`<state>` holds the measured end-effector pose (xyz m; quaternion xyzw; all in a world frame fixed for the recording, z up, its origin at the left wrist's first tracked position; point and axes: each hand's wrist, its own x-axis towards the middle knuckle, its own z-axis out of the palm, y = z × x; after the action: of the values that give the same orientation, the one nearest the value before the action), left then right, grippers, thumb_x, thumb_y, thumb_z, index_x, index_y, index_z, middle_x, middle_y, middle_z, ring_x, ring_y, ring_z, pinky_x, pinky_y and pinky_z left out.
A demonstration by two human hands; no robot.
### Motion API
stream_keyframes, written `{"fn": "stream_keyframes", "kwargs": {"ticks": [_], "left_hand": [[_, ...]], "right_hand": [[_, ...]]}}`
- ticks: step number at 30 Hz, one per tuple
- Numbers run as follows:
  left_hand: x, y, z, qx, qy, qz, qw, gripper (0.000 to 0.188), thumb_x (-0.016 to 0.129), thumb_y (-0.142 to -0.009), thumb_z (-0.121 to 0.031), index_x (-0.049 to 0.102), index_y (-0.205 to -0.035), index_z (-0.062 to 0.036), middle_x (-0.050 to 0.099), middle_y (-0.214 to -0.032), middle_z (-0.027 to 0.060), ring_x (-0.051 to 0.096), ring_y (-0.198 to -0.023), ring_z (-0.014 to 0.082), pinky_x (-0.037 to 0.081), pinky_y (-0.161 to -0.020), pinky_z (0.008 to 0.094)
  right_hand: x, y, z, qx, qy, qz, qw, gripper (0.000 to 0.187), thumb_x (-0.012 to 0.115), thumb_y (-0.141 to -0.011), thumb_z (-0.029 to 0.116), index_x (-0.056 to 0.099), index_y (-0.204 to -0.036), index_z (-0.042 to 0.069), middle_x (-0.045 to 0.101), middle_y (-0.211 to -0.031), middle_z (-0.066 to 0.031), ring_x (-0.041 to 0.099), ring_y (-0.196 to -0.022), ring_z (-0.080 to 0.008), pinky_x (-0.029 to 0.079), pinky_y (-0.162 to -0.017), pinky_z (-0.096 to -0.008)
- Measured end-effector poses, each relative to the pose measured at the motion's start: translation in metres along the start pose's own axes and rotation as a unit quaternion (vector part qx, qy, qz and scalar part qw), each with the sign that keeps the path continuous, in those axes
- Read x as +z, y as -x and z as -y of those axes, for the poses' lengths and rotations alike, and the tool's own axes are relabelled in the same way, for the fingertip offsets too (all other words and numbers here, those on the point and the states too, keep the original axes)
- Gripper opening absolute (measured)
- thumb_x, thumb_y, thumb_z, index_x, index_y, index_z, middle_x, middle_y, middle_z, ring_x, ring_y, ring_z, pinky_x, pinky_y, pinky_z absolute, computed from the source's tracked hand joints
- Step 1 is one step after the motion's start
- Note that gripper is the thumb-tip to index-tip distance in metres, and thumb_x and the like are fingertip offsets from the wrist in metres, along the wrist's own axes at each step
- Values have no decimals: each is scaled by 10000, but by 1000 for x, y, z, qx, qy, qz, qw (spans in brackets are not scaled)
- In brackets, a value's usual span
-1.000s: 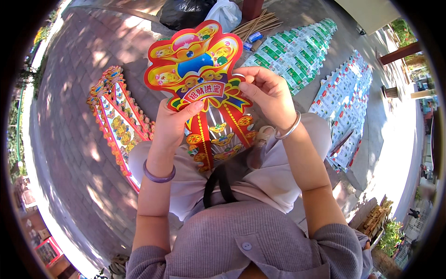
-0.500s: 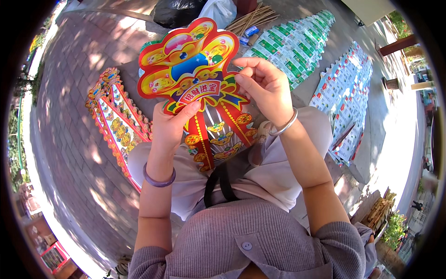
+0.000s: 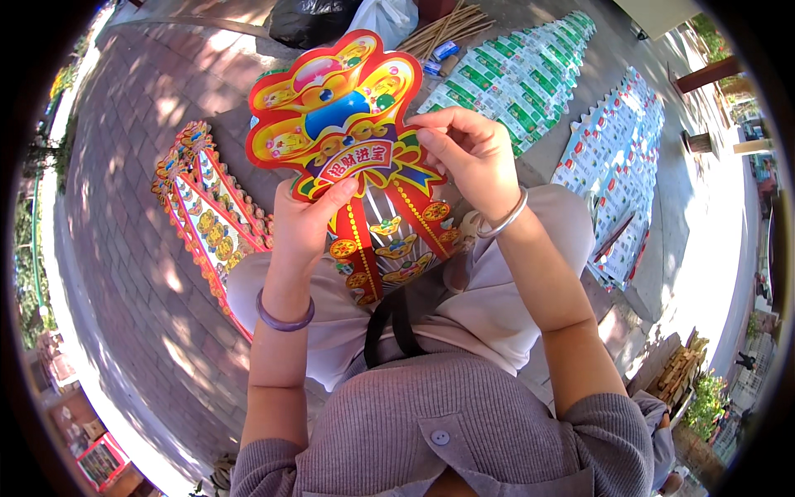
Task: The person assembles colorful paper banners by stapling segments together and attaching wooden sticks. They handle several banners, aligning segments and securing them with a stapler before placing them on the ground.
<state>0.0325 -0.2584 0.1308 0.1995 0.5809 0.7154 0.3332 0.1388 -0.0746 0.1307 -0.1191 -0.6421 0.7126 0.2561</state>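
A bright red, yellow and blue cut-out card decoration point(image 3: 335, 116) with a scalloped top and a printed bow stands tilted over my lap. My left hand point(image 3: 308, 219) grips it low on its left side, thumb across the front and fingers out of sight behind. My right hand point(image 3: 468, 157) is at its right edge, index finger and thumb brought close together in a pinch. What lies between those fingertips, if anything, is too small to make out. The lower part of the decoration, with red bands and printed gold coins, rests between my knees.
Left of my knee, a similar red and gold decoration point(image 3: 211, 219) lies on the brick paving. Green-and-white printed sheets point(image 3: 513, 87) and blue-white ones point(image 3: 617, 166) spread at the right. Thin sticks point(image 3: 443, 31), small blue boxes point(image 3: 445, 51) and a black bag point(image 3: 310, 21) sit at the far side.
My right hand's index fingertip has shifted slightly left, onto the decoration's right edge. The left hand keeps its grip with hardly any movement.
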Motion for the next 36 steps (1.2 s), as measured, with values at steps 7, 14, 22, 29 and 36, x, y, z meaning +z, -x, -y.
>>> {"fn": "stream_keyframes", "kwargs": {"ticks": [7,14,22,29,36], "left_hand": [[-1,-5,12,1,-15,-38,999,393,617,-826,13,488,-1197,1,627,-1053,102,622,-934,179,509,-842,304],[5,-10,13,-6,-29,-68,997,415,663,-806,-24,494,-1184,7,619,-1064,103,616,-941,189,511,-846,310],[14,-18,15,-19,29,-23,999,318,690,-767,43,584,-1066,43,661,-988,115,641,-864,178,512,-809,298],[32,-13,5,-51,4,-22,998,295,689,-786,9,595,-1064,38,662,-988,95,641,-847,147,520,-775,280],[33,-10,9,-52,4,-2,999,294,689,-788,3,596,-1065,37,660,-987,95,632,-873,147,511,-783,282]], "right_hand": [[0,-4,0,62,-12,-11,998,87,598,-862,19,653,-930,9,597,-739,40,530,-632,-13,436,-562,-164],[-116,-2,41,-151,149,-33,977,280,587,-895,180,624,-1087,-21,666,-837,-63,603,-727,-109,495,-683,-251],[-364,117,-135,391,699,-234,551,825,641,-721,568,452,-1277,-11,521,-1217,-239,501,-1139,-354,389,-969,-420],[-413,199,-214,515,651,-246,500,885,685,-675,559,406,-1308,6,535,-1201,-230,478,-1182,-352,422,-950,-409],[-431,176,-197,461,257,-325,785,611,620,-731,365,511,-1165,-50,575,-1120,-213,571,-1040,-354,481,-843,-446]]}}
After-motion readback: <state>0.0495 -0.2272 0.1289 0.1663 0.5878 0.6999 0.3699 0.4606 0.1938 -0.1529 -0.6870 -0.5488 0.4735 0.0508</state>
